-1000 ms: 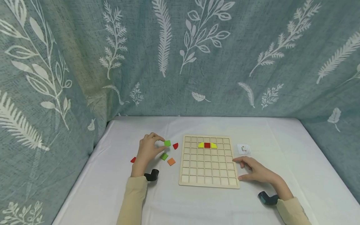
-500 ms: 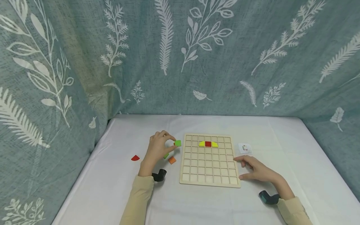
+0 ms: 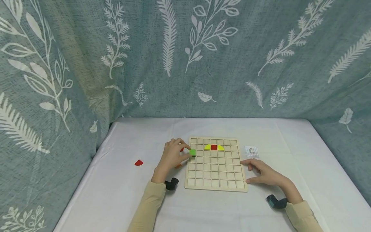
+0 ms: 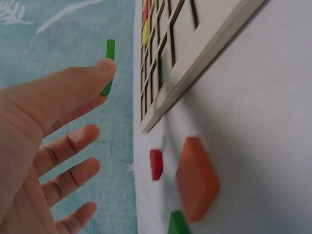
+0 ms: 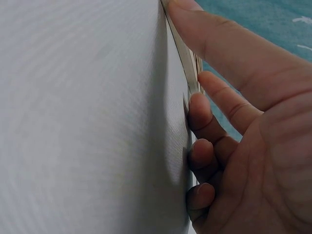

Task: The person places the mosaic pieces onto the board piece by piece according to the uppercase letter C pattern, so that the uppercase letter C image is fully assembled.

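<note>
Between thumb and index finger, my left hand (image 3: 171, 156) pinches a green square tile (image 3: 192, 152) above the left edge of the wooden grid board (image 3: 215, 172). The left wrist view shows this tile edge-on, raised off the board. In an upper row of the board lie a red square tile (image 3: 214, 147) and, on either side of it, yellow quarter-round tiles (image 3: 207, 147). My right hand (image 3: 265, 173) rests at the board's right edge, thumb and index fingertip touching the frame, its other fingers loosely bent.
An orange tile (image 4: 196, 180), a red piece (image 4: 156, 165) and another green tile (image 4: 178, 224) lie left of the board, partly hidden by my hand in the head view. Farther left is a red quarter-round tile (image 3: 139, 162). A printed pattern card (image 3: 251, 151) lies right of the board.
My left hand has carried the green tile rightward from beside the loose tiles to over the board's left edge. The right hand has stayed at the board's right side.
</note>
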Tool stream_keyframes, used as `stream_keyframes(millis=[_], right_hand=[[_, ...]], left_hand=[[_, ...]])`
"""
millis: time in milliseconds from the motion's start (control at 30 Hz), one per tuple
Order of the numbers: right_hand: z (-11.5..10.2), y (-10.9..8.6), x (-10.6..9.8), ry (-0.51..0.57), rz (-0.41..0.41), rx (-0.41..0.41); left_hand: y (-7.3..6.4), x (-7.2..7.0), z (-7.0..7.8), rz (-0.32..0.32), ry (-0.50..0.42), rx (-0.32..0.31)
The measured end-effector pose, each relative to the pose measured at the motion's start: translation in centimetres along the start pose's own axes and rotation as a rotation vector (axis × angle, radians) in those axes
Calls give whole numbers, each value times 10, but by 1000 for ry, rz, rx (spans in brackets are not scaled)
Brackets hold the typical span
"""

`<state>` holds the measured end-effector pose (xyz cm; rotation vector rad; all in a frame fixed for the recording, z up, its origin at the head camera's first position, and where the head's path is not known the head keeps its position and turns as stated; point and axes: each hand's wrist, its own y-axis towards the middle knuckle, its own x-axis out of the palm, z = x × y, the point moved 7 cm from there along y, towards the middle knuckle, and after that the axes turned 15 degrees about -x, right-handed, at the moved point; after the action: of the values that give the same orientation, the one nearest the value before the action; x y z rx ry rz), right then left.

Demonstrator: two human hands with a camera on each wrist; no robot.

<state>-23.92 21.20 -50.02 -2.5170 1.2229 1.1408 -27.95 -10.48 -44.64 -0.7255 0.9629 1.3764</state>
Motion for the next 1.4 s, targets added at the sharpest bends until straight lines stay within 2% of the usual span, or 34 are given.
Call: stream_keyframes(millis=[233,400,733,933,1200,1400], right_hand=[[1,-1,0,-11,-6,-10],[0,-1,-1,-16,-3,-13],[1,3,0,-10,-13,-10],[0,4,0,-12,-16,-13],[1,1,-3,-20,-17,0],[2,-1,-3,-27,-15,1]], left_hand=[[0,12,9,-16,-12,16],[0,18,14,-33,19,10],[3,21,19,-54,30,3],[9,26,22,-70,42,11],[20,31,37,-48,99,62],[24,35,46,-49,110,73]])
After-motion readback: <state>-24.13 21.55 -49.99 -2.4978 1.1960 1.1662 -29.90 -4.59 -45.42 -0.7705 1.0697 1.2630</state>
